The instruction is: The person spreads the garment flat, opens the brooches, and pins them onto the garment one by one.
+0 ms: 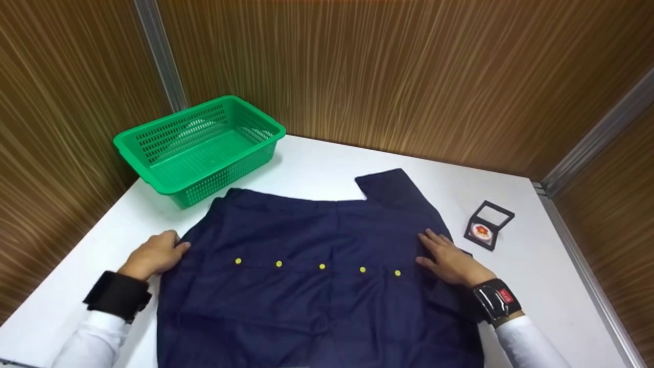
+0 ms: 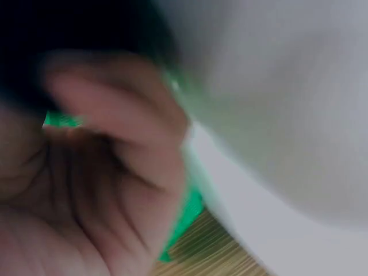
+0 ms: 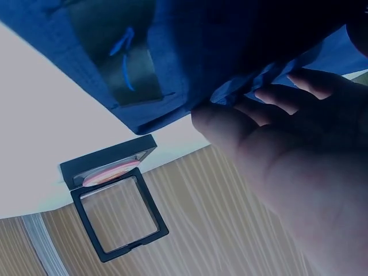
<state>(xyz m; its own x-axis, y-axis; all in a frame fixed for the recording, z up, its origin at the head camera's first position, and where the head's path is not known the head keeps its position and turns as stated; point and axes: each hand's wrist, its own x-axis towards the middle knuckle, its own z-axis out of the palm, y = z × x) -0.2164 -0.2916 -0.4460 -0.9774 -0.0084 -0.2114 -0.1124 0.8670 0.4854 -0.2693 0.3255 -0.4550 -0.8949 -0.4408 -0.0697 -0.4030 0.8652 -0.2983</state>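
Note:
A navy short-sleeved shirt [image 1: 301, 230] lies spread over the table, a row of yellow buttons running across it. My left hand [image 1: 157, 251] pinches its left edge between thumb and curled fingers; the left wrist view is blurred, with the curled fingers beside dark cloth. On the shirt's right part rests my right hand [image 1: 449, 258], fingers extended and fingertips touching the fabric. One sleeve [image 1: 391, 186] points away at the upper right. In the right wrist view, a dark patch with a blue mark [image 3: 123, 63] shows on the cloth.
A green plastic basket [image 1: 225, 176] stands at the back left of the white table [image 1: 546, 266]. To the right of the shirt sits an open black-framed case [image 1: 491, 223] with a red flower design. Wood-patterned panels [image 1: 357, 76] border the table.

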